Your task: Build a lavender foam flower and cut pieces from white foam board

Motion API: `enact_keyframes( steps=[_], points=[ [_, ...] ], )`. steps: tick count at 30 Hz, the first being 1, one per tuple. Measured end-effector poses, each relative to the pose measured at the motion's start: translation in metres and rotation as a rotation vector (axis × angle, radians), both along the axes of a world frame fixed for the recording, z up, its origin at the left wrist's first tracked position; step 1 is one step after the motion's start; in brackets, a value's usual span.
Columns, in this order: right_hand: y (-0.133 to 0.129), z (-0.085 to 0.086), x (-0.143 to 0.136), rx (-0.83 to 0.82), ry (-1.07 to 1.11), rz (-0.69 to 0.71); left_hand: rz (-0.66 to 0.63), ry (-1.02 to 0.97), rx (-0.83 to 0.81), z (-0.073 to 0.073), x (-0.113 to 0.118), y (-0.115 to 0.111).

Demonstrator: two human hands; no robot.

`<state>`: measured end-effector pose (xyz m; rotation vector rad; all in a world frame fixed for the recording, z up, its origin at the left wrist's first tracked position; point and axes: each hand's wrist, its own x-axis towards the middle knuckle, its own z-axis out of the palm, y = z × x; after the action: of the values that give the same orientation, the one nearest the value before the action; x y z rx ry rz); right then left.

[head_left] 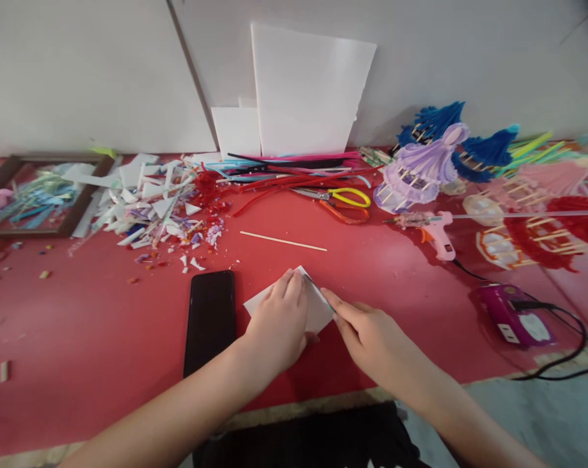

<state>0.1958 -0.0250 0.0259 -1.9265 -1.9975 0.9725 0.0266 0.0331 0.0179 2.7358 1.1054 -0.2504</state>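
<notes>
A white sheet piece (pixel 318 311) lies on the red table (pixel 372 266) near its front edge. My left hand (pixel 280 318) rests on top of it, fingers together and pressed down, covering its middle. At the sheet's right edge my right hand (pixel 367 325) is closed around a thin dark tool (pixel 314 283), perhaps a blade, whose tip reaches toward the sheet's top corner. Most of the tool is hidden by the fingers. Just beyond the sheet lies a thin wooden stick (pixel 283 241).
A black phone (pixel 210 318) lies left of my left hand. White scraps (pixel 147 195) are heaped at back left. Scissors (pixel 337 197) and pipe cleaners (pixel 294 170) lie behind. To the right are a pink glue gun (pixel 439 235), a purple box (pixel 516 316) with cables, and fuzzy umbrella-like models (pixel 421 169).
</notes>
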Motion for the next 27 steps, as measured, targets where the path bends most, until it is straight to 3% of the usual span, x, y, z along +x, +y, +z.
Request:
enact_keyframes(
  steps=[9,17,27],
  points=[
    [-0.012,0.002,0.006,-0.067,-0.015,-0.025,0.037,-0.036,-0.014,0.008,0.0,-0.001],
    [-0.03,0.0,0.01,0.041,0.021,-0.017,0.084,-0.046,-0.048,0.007,0.003,0.0],
    [-0.062,-0.007,0.023,-0.05,0.062,-0.058,0.09,-0.025,-0.103,0.012,0.002,-0.001]
  ],
)
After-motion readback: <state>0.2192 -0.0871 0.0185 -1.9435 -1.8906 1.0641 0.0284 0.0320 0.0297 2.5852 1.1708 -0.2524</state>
